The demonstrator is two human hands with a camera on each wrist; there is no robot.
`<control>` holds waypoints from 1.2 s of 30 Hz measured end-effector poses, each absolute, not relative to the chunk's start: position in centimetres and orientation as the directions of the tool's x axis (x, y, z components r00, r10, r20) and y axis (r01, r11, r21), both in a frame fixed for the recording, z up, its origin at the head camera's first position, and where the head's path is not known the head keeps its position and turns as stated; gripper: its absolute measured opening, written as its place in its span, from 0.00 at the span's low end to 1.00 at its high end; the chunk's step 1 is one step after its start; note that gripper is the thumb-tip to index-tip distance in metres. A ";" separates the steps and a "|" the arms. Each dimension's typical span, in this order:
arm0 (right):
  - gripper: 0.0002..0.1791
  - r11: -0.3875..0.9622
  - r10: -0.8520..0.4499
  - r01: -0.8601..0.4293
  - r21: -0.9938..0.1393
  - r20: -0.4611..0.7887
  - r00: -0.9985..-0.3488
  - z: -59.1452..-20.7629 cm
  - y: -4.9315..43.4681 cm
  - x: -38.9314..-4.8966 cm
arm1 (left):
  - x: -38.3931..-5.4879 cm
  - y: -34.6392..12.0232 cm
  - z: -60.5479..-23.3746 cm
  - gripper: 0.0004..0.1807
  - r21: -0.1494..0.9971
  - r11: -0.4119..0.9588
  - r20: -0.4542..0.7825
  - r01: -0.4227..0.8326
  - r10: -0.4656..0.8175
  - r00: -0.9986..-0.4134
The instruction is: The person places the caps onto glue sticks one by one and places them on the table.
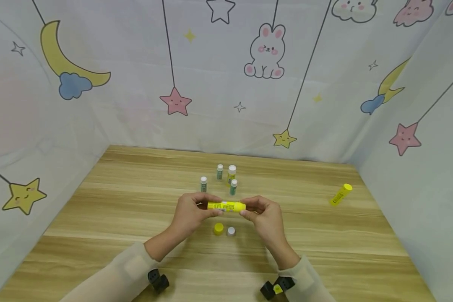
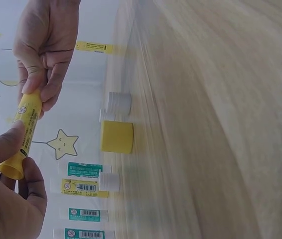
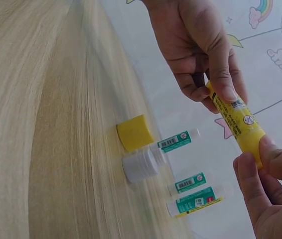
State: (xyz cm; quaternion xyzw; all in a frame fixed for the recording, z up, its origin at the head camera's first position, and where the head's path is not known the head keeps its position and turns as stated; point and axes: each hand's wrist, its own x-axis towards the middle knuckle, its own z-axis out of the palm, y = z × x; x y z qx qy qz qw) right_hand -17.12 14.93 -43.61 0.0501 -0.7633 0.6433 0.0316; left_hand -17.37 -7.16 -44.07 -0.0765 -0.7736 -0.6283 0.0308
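My left hand (image 1: 190, 212) and right hand (image 1: 267, 216) pinch a printed yellow plastic tube (image 1: 228, 206); a squat yellow plastic cap (image 1: 218, 229) rests on the wood-grained tabletop (image 1: 332, 239).

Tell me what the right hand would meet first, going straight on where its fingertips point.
The yellow tube pinched in the right hand comes first; beyond it, probably the left hand at the tube's other end, though the head view leaves depth unclear.

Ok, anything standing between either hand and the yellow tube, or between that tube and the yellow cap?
Nothing visible: the left hand and right hand hold the yellow tube, and the head view shows nothing between it and the yellow cap on the table. The white cap sits beside that cap, to its right.
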 end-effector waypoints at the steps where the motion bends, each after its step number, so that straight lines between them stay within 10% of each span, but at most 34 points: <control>1: 0.11 0.170 -0.034 -0.117 -0.978 0.113 -0.993 -43.6 14.9 -17.1 | -17.4 -7.1 -44.0 0.13 0.967 0.203 0.142 0.155 0.078 -0.987; 36: 0.11 0.222 -0.083 -0.145 -0.964 0.130 -0.988 -43.0 17.0 -17.4 | -17.3 -7.0 -43.8 0.16 0.969 0.153 0.170 0.193 0.156 -0.973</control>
